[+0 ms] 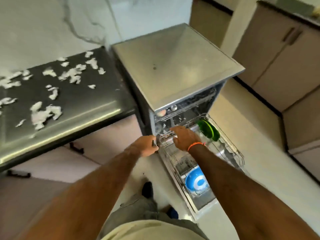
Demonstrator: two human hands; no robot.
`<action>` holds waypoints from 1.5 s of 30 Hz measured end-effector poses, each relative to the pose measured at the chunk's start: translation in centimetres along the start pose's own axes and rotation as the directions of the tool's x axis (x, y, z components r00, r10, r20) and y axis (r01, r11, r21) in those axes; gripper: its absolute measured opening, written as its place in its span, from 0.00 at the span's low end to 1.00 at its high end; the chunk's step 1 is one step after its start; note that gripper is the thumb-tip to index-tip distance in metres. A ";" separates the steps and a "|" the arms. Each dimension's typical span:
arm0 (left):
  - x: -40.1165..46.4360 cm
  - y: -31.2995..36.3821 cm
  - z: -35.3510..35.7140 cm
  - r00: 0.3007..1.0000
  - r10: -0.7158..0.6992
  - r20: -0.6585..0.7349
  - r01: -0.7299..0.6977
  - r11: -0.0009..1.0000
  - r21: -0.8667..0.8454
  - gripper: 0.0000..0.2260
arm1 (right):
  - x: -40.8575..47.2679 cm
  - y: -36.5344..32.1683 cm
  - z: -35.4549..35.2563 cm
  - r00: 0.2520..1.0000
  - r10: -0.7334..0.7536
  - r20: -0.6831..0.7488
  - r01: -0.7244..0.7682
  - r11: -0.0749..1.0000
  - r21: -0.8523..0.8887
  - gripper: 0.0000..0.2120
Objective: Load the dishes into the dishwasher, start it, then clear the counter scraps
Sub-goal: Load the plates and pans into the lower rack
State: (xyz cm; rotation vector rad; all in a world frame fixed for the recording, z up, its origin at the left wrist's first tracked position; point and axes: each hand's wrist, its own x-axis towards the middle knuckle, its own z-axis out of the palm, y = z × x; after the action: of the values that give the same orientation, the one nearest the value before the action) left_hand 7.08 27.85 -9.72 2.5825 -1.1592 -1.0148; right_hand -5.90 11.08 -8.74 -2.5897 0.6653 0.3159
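Hands (147,147) (184,136) meet at the lower rack's (230,148) left inner end, left gripping its rim, right's fingers spread above, rack running out toward the person.

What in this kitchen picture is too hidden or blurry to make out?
Head view only:
- What the left hand grips: its own curled fingers hide it.
- Items under the right hand in the pulled-out wire dishwasher rack: covered, blurred.
- What the white scraps on the black counter are: smeared.
- Back of the dishwasher's dark interior: shadowed.
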 end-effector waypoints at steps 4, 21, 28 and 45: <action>-6.1 -6.7 -1.6 0.987 -0.113 -0.114 0.109 0.993 -0.035 0.29 | 1.4 -8.5 -0.2 0.982 -0.187 0.028 0.188 0.980 -0.066 0.24; -28.1 -31.8 -9.9 0.710 -0.495 -0.501 0.356 0.866 -0.350 0.27 | 4.6 -43.0 8.5 0.785 -0.615 0.073 0.618 0.785 -0.029 0.17; -30.8 -39.2 -11.8 0.635 -0.581 -0.509 0.408 0.812 -0.418 0.27 | 7.8 -51.8 11.4 0.725 -0.681 0.105 0.685 0.728 -0.010 0.16; -27.4 -53.1 -20.8 0.383 -0.788 -0.481 0.476 0.615 -0.629 0.25 | 26.3 -67.0 9.1 0.528 -0.803 0.277 0.847 0.521 -0.105 0.20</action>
State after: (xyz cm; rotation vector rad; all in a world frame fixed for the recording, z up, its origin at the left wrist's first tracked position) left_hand 39.72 81.07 0.68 2.6268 0.3221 -0.1005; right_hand 49.37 57.38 -0.93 -2.6836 -0.7762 0.3184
